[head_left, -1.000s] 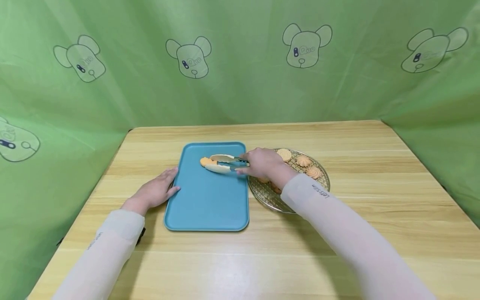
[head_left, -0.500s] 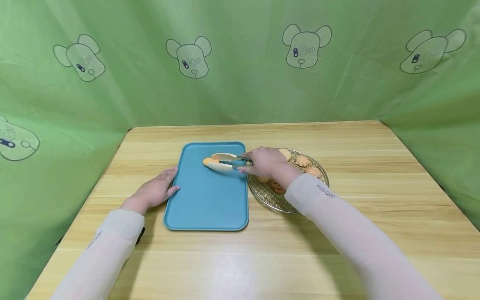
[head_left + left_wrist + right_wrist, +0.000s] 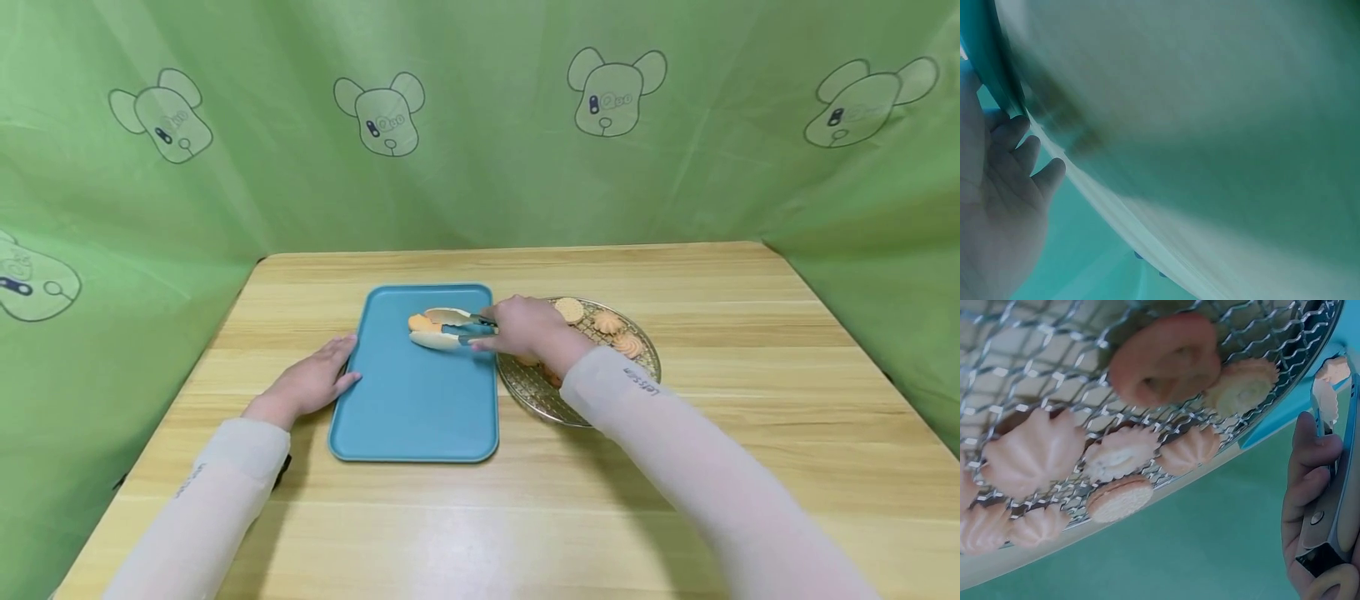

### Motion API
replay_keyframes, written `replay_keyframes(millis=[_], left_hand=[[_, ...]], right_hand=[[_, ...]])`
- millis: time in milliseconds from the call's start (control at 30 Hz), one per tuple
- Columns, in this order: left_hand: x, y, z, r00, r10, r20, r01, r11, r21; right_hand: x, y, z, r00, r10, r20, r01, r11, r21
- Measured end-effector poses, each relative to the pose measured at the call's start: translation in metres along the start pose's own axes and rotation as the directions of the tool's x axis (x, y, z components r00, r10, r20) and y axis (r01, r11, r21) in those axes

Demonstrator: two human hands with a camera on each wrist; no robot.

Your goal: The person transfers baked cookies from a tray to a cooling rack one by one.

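Note:
My right hand (image 3: 528,323) grips a pair of metal tongs (image 3: 450,316) with cream tips, reaching left over the blue tray (image 3: 412,408). An orange-tan cookie (image 3: 422,322) is at the tong tips, over the upper part of the tray. In the right wrist view, my fingers curl round the tongs' handle (image 3: 1322,519), with the cookie (image 3: 1335,370) at the far end. My left hand (image 3: 311,379) lies at the tray's left edge, fingers extended, thumb at the rim. The left wrist view shows its fingers beside the tray's side (image 3: 988,56).
Right of the tray stands a round wire rack (image 3: 528,396) with several cookies, among them a round one (image 3: 569,311) and a swirled one (image 3: 628,344). My right forearm hides part of it. Green cloth (image 3: 480,183) hangs round the wooden table (image 3: 720,333).
The tong tips have spread a little apart compared with half a second ago. Cookie and tongs have shifted slightly right since one second ago. My left hand stays at the tray.

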State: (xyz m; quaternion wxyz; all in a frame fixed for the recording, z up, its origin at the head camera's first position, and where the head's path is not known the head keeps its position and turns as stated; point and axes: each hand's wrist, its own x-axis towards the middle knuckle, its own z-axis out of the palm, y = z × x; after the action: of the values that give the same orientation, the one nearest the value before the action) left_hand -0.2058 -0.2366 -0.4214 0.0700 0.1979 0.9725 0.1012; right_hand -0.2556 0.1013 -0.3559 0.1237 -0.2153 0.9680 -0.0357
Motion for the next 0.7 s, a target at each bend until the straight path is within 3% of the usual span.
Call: replay_keyframes(millis=[233, 700], left_hand=[[-0.001, 0.002, -0.004, 1.000, -0.004, 0.002, 0.004, 1.000, -0.012], [-0.001, 0.003, -0.004, 1.000, -0.003, 0.009, 0.003, 1.000, -0.016]], right_hand=[[0.002, -0.004, 0.000, 1.000, -0.014, -0.018, 0.014, 1.000, -0.005], [-0.012, 0.009, -0.001, 0.999, -0.018, -0.026, 0.018, 1.000, -0.001]])
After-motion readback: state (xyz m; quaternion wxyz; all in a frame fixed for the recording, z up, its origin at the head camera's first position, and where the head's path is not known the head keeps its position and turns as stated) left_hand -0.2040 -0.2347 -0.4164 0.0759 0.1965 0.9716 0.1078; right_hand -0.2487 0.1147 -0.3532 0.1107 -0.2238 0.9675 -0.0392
